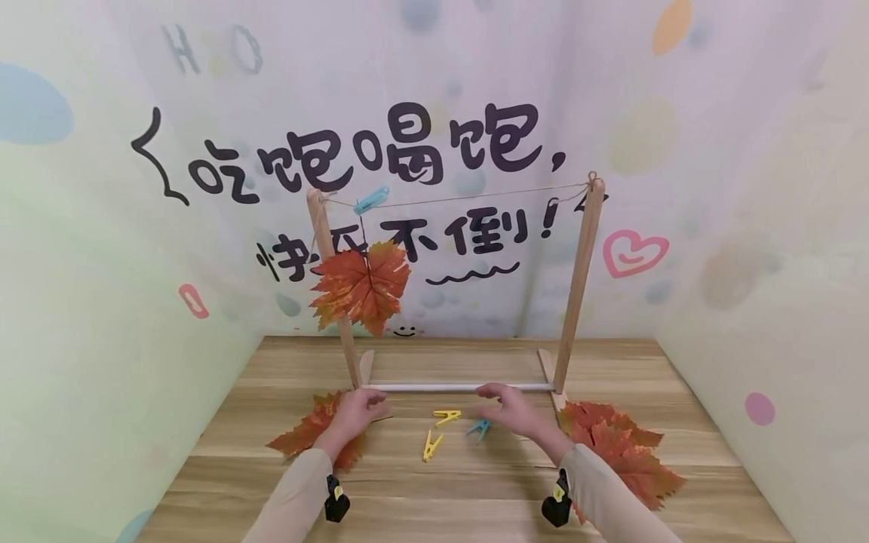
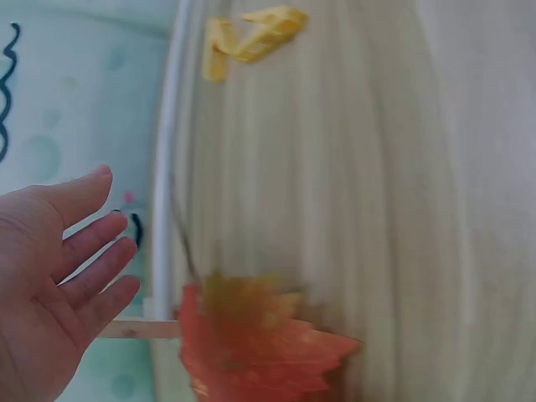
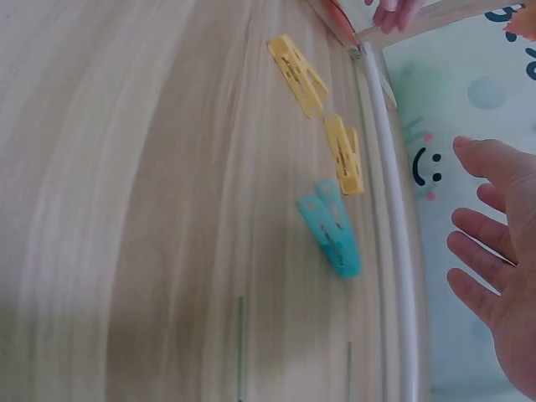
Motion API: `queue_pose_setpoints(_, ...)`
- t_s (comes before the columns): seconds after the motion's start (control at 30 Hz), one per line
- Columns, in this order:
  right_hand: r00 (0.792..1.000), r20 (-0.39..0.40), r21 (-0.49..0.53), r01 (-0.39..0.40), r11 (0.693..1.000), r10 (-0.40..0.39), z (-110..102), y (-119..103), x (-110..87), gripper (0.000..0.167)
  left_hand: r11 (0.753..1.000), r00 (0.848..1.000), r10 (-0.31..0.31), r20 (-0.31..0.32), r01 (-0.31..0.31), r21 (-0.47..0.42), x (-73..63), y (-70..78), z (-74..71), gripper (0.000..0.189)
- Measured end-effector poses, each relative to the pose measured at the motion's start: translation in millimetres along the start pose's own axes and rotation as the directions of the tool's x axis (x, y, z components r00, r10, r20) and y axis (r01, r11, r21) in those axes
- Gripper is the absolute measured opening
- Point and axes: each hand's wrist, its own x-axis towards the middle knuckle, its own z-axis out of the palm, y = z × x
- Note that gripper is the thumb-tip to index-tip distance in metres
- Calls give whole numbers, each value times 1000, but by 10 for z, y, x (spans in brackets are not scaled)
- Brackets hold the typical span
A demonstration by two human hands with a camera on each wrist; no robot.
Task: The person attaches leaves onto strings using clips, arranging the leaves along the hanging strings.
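Note:
My left hand (image 1: 354, 415) is held over an orange-red maple leaf (image 1: 305, 430) on the table, its fingers relaxed and holding nothing. In the left wrist view, that leaf's dark stem reaches toward the white rod (image 2: 163, 209). My right hand (image 1: 516, 413), fingers loosely spread and empty, hovers beside a blue clothespin (image 3: 333, 230). Between the hands lie two yellow clothespins (image 1: 446, 415) (image 1: 431, 446). Above, another blue clothespin (image 1: 371, 200) sits on a string (image 1: 475, 195), and a maple leaf (image 1: 370, 286) hangs below it by its stem.
The string runs between a left wooden post (image 1: 348, 347) and a right wooden post (image 1: 578, 286), joined low down by the white rod. Overlapping maple leaves (image 1: 627, 456) lie right of my right forearm. A printed wall (image 1: 434, 309) stands behind the wooden table (image 1: 434, 505).

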Motion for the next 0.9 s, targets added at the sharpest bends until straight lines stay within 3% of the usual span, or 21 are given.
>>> queue_pose_setpoints(0.37, 1000, -20, 36, -6, 999, 7, 132, 68, -75, 44, 979, 983, 184, 23, -186, 84, -82, -169, 142, 8)
queue_pose_setpoints(0.67, 1000, -17, 37, -6, 999, 6, 166, 59, -82, 43, 980, 983, 171, 72, -178, 93, -85, -176, 135, 5)
queue_pose_setpoints(0.9, 998, -19, -15, 55, 998, -55, 176, 73, -94, 42, 972, 977, 188, 102, -200, 120, -59, -156, 99, 6)
